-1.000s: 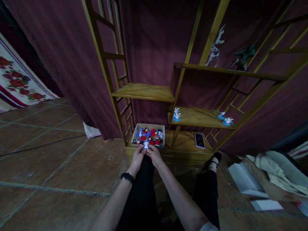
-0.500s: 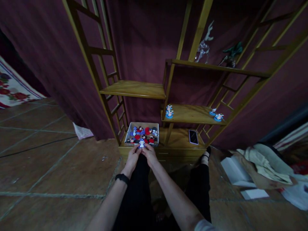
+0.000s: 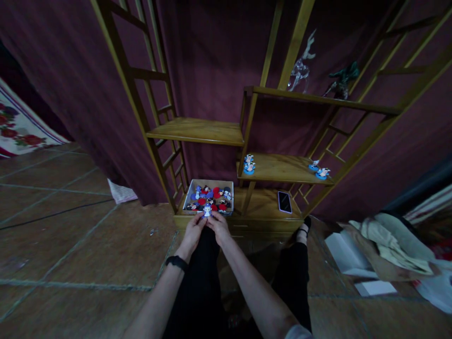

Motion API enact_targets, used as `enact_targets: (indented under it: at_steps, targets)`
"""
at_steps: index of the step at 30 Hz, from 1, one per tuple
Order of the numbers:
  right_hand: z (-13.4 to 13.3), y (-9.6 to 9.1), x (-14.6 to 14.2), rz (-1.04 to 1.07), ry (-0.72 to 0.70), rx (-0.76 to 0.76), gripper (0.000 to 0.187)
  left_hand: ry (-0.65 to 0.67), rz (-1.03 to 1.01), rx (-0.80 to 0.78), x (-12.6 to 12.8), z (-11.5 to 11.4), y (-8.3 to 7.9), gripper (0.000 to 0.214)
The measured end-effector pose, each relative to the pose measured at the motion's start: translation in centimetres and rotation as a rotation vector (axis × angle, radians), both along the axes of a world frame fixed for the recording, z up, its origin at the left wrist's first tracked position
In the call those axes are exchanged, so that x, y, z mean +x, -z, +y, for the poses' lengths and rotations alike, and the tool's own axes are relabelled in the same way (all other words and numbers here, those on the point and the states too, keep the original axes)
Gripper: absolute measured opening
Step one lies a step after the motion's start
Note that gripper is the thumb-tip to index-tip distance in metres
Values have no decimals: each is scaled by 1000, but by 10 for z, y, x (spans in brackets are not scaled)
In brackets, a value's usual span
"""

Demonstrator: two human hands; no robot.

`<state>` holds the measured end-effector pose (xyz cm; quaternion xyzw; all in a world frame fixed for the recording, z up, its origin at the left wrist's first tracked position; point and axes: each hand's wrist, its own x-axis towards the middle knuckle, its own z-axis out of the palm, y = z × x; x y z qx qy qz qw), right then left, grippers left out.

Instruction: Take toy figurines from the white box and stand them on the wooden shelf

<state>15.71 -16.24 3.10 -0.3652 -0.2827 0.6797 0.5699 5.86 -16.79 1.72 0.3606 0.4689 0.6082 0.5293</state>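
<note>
A small purple and white figurine (image 3: 207, 210) stands upright between my fingertips, just in front of a shallow box. My left hand (image 3: 194, 231) grips it from the left side and wears a black band at the wrist. From the right, my right hand (image 3: 219, 227) closes on the same figurine. Behind it, the cardboard box (image 3: 232, 185) holds several figurines in red, black and purple. This box rests on the bottom shelf (image 3: 259, 209) of a wooden rack.
On the middle shelf (image 3: 275, 167) stand blue-based figurines (image 3: 249, 168) at the left and more figurines (image 3: 322, 173) at the right. A phone (image 3: 284, 201) lies below them. Higher up are a glass deer (image 3: 300, 73) and a dark statue (image 3: 342, 81). White boxes (image 3: 348, 254) lie on the floor.
Both hands keep hold of the figurine, which has shifted very slightly left. The view has moved a little; the box and shelf figurines stay in place.
</note>
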Motion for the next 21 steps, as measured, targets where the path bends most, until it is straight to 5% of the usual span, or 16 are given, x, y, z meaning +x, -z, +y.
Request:
enact_targets:
  at_steps: [21]
  targets:
    - [9,7,7,2,-167,9,38,-37,87,-14,-6,-1,-6,45]
